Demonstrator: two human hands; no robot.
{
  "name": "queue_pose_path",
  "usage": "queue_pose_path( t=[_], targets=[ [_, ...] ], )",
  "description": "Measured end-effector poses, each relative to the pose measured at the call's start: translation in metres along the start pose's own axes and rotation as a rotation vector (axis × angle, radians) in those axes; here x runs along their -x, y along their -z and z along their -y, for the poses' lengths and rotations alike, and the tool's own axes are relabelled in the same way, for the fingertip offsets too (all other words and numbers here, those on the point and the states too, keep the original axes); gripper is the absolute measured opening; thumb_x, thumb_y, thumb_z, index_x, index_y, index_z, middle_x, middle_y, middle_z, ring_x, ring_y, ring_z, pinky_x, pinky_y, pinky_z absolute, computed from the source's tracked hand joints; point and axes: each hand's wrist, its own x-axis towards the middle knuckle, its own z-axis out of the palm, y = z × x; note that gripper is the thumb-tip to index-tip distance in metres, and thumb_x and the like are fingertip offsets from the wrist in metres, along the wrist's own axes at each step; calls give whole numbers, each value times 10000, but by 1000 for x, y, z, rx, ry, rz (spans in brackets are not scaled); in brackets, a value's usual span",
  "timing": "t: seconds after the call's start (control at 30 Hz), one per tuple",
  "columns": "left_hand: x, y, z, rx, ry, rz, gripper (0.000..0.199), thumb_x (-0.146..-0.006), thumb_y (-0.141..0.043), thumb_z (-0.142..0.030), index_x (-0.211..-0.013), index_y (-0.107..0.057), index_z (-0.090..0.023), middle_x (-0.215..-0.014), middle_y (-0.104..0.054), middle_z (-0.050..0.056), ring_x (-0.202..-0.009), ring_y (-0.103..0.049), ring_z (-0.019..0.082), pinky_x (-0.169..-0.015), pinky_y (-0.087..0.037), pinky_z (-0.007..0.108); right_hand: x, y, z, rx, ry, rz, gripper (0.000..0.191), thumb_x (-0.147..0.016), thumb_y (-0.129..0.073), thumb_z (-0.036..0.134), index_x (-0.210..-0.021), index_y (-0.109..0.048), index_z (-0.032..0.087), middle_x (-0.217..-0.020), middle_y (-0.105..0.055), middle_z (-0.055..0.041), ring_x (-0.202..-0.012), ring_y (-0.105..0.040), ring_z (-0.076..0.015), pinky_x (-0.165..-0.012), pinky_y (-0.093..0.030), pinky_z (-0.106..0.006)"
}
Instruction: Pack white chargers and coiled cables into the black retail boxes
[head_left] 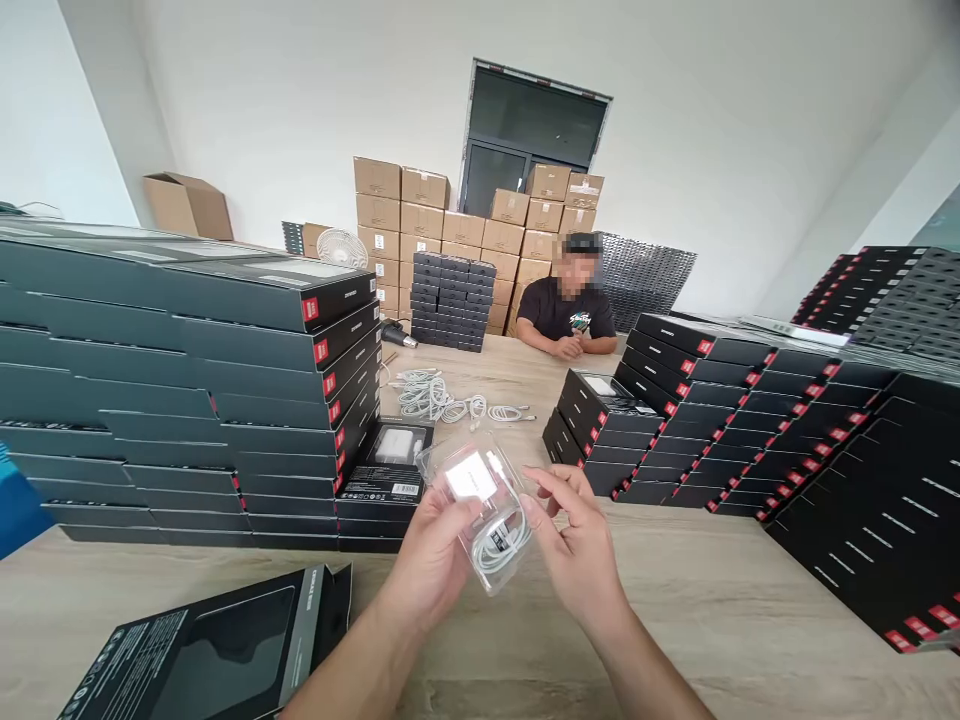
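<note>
**Item 1:** clear plastic tray (480, 510) with a coiled white cable (499, 545) sealed inside, held tilted in the air above the tabletop (675, 610); glare whitens its upper part.

**Item 2:** left hand (427, 560), fingers closed around the tray's left side.

**Item 3:** right hand (577, 550), fingers spread open at the tray's right edge (glare and angle leave it unsure whether they touch).

**Surroundings, nearest first:** an opened black box (217, 650) lies on the tabletop at lower left, well apart from both hands. A black box with a white charger pictured on it (394, 450) sits just behind the tray, its edge near the tray's upper corner. Tall stacks of dark boxes with red labels (187, 400) wall the left side; a stepped block of similar stacks (697, 420) stands just beyond the right hand. Between them, loose white cables (442, 400) lie in a narrow lane of tabletop, leading toward a seated co-worker (566, 305), whose hands rest on the far edge. Behind that person rise cardboard cartons (450, 220).
</note>
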Motion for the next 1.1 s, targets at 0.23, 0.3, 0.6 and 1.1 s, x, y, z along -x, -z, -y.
queue_pose_path(
  t=[0.23,0.3,0.6,1.1],
  targets=[
    [4,-6,6,-67,46,98,467,-650,-814,-214,-1104,-708,-199,-1068,-766,95,-989,-708,294,-882,-529,389,-6,-7,-2,-217,-215,67,345,-928,-582,406,-1200,-681,219,-1168,-658,-103,-994,-643,-221,-817,-546,-326],
    [5,-8,6,-107,35,58,427,-643,-813,-208,-1060,-725,-197,-1041,-772,92,-974,-712,300,-861,-537,388,-8,-10,-2,-333,-270,139,348,-925,-584,420,-1192,-686,223,-1125,-702,-86,-988,-661,-225,-856,-542,-337],
    [2,6,2,-327,-70,158,509,-723,-766,-212,-1226,-688,-234,-1255,-700,89,-1179,-628,307,-1018,-475,393,-10,-13,5,-608,-390,207,364,-831,-700,482,-1084,-739,223,-1105,-751,-79,-1001,-699,-252,-903,-547,-388],
    [-1,-4,-10,-52,-91,-88,891,-686,-807,-199,-1478,-415,-309,-1104,-746,49,-955,-705,212,-856,-529,323,-5,-9,-10,-45,-44,-1,149,-860,-689,305,-982,-699,221,-1005,-682,-71,-952,-633,-219,-837,-504,-341]
  ],
)
